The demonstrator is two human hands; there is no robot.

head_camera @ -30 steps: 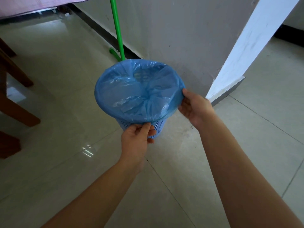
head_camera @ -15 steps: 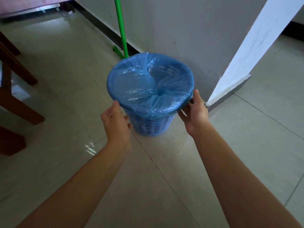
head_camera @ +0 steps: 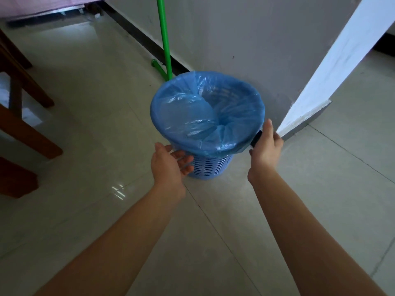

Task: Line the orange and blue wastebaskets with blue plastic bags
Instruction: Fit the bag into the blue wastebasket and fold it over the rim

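Pale glossy floor tiles [head_camera: 85,124] fill the head view, with a grey wall [head_camera: 256,39] behind and a white door frame [head_camera: 333,60] slanting down on the right. A green pole [head_camera: 164,39] leans against the wall just behind the task's thing, its green foot on the floor. Brown wooden furniture legs [head_camera: 27,129] stand at the left edge, and a strip of pink cloth [head_camera: 32,5] shows at the top left.

The blue wastebasket [head_camera: 211,167] stands upright on the tiles close to the wall corner. A blue bag [head_camera: 205,116] lines it: the bag's mouth is folded over the whole rim and hangs down the outside, while the rest sags crumpled inside. Slotted blue sides show below the overhang.

The 2 hands flank the basket. The left hand [head_camera: 168,165] is at the near left side, palm turned toward the slotted wall, fingers loosely straight and slightly apart; whether they touch it cannot be told. The right hand [head_camera: 266,148] is at the right side, thumb straight up against the bag's overhang; its other fingers are hidden behind the hand, so their state cannot be told.
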